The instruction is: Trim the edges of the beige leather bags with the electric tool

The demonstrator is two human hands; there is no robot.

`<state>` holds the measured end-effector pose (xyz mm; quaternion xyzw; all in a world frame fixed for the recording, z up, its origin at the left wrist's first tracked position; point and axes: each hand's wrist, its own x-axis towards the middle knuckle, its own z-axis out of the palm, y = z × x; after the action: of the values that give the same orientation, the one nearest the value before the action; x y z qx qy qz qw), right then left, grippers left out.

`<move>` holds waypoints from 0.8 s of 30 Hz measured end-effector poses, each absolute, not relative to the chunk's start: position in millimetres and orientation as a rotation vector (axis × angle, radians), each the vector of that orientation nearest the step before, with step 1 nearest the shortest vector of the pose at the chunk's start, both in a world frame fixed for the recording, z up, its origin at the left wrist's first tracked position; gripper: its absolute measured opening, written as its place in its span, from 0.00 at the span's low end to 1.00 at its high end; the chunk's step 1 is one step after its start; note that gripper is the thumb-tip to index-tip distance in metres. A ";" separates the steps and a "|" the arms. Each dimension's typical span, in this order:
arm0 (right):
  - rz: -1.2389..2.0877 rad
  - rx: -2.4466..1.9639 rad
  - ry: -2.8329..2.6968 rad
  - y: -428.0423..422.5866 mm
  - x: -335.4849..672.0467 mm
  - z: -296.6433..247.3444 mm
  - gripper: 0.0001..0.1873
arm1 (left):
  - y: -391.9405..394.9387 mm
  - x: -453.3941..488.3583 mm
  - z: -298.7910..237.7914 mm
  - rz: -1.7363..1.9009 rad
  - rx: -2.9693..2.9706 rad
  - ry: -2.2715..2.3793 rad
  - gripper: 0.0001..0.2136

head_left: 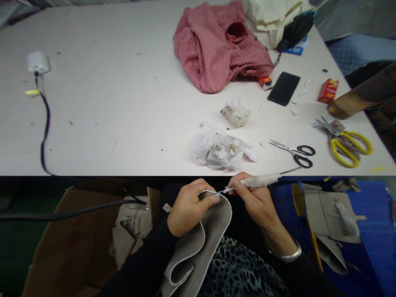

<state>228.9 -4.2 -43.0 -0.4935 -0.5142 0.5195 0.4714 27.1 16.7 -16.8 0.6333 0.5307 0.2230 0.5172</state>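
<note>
My left hand [187, 208] is closed on the upper edge of a grey leather bag piece [215, 231], pinching it between thumb and fingers. The piece hangs over my lap, its lower part folded in a curl. My right hand [256, 204] grips a thin-tipped tool with a white-wrapped handle [262, 180]. Its narrow tip meets the leather edge beside my left thumb; whether it pierces the edge I cannot tell. A thin rod sticks out of the handle's far end, toward black-handled scissors [293, 152] on the table.
On the white table [108, 103] lie plastic-wrapped lumps [222, 150], yellow-handled scissors [348, 144], a phone [284, 88], a red box [328, 90] and pink cloth [213, 49]. A cardboard box [74, 239] stands left below, a blue container [371, 239] with grey bag parts right.
</note>
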 end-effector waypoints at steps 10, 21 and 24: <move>1.248 -1.124 -1.639 14.0 235.9 -24.2 0.16 | 19.8 30.8 -19.5 0.500 1.424 1.170 0.03; 1.367 -0.976 -1.429 15.2 219.7 -38.8 0.21 | 15.5 31.3 -30.5 0.440 1.176 1.066 0.04; 1.061 -1.121 -1.151 13.9 220.2 -43.4 0.19 | 16.5 30.2 -28.5 0.463 1.184 1.124 0.05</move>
<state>220.2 13.9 -43.4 -0.4780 -0.4905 0.4522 0.5713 30.2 16.5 -28.5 0.5234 0.4970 0.2048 0.6611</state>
